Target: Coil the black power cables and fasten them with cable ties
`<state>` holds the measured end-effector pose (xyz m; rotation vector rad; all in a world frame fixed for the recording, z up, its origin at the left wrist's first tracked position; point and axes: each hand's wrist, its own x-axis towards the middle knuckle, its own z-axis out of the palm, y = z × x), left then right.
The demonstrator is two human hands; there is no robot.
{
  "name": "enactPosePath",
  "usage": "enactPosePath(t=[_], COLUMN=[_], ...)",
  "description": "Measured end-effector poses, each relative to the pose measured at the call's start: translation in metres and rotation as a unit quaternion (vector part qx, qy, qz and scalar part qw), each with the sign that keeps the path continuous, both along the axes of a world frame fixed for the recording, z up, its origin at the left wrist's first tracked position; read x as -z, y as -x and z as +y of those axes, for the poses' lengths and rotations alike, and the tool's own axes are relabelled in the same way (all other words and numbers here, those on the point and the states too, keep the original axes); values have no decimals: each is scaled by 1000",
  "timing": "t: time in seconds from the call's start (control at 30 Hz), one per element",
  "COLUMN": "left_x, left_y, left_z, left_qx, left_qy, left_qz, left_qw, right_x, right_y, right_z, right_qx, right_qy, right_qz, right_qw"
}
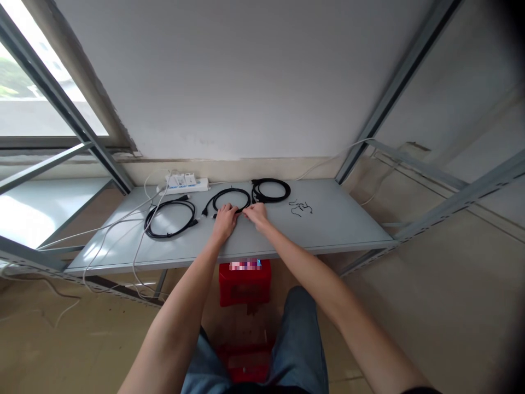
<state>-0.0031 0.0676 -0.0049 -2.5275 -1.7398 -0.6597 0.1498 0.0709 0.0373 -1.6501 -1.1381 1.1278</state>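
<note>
A black cable (229,190) lies coiled in the middle of the grey shelf, its plug ends sticking out to the left. My left hand (225,221) is closed on the near side of this coil. Just right of it, my right hand (257,214) pinches at the same edge of the coil; whatever is between its fingertips is too small to make out. Another coiled black cable (283,198) lies behind my right hand, and a third coil (163,235) is on the left. Several short black ties (301,207) are scattered to the right of my hands.
At the back left, a white power strip (192,186) carries plugged-in adapters. White cords (110,225) run from there over the shelf's left front edge. Metal uprights (361,145) frame the grey shelf (336,232). Under its front edge stands a red stool (245,287).
</note>
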Motion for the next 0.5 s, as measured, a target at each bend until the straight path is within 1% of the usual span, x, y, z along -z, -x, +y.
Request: enactPosePath(t=[0.03, 0.07, 0.17, 0.23, 0.37, 0.43, 0.5], left_x=[-1, -1, -2, -3, -3, -3, -4], left_y=[0, 0, 0, 0, 0, 0, -1], left_z=[0, -1, -2, -3, -2, -2, -2], left_qx=[2, 3, 1, -3, -8, -10, -11], left_qy=[0, 0, 1, 1, 2, 3, 5], left_qz=[1, 3, 5, 3, -6, -3, 4], left_qw=[1000, 1000, 1000, 1000, 1000, 1000, 1000], right_x=[-3, -6, -13, -15, -13, -11, -8], right_y=[1, 2, 2, 1, -4, -7, -9], right_z=[2, 3, 6, 5, 1, -3, -6], right_qx=[14, 20, 4, -13, -40, -49, -61], right_qy=[46, 81, 142, 170, 185, 168, 135], right_qz=[59, 97, 148, 183, 233, 252, 263], right_qw=[997, 992, 979, 968, 954, 952, 954])
